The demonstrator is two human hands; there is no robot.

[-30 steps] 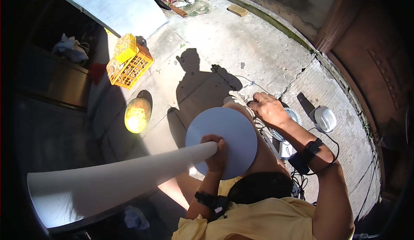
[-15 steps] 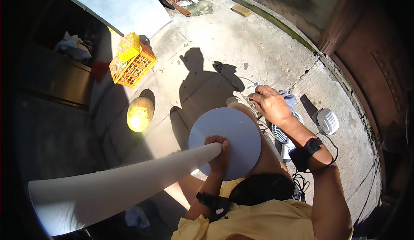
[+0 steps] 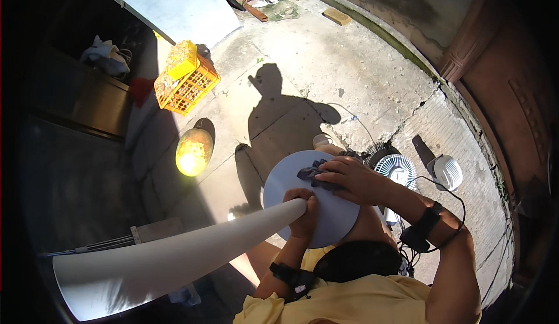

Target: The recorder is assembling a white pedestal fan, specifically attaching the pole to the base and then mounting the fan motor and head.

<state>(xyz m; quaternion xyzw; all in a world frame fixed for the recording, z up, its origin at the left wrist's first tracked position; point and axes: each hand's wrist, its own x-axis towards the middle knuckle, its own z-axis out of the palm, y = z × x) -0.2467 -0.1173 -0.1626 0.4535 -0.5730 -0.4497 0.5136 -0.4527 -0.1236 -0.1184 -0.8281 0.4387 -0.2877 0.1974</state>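
A long white tapered column (image 3: 192,248) reaches from the lower left to a round pale disc (image 3: 279,172) over my lap. It looks like a pedestal with its base. My left hand (image 3: 304,213) is wrapped round the column's narrow end, just beside the disc. On the disc's upper right lies my right hand (image 3: 356,179), fingers bent over a crumpled dark grey cloth (image 3: 314,174) pressed to the surface. Right of that hand, on the ground, is a small fan (image 3: 396,169) with a round white grille, partly hidden by my arm.
Another small white fan-like device (image 3: 447,172) stands farther right, with dark cables (image 3: 412,257) near my leg. Ahead on the left are orange and yellow crates (image 3: 189,85) and a yellow-green rounded object (image 3: 194,152). A light panel (image 3: 169,3) is behind them; a brick (image 3: 336,16) lies by the wall.
My right hand has come left and down from beyond the disc onto its face, the grey cloth now showing under the fingers. My left hand keeps its grip on the column.
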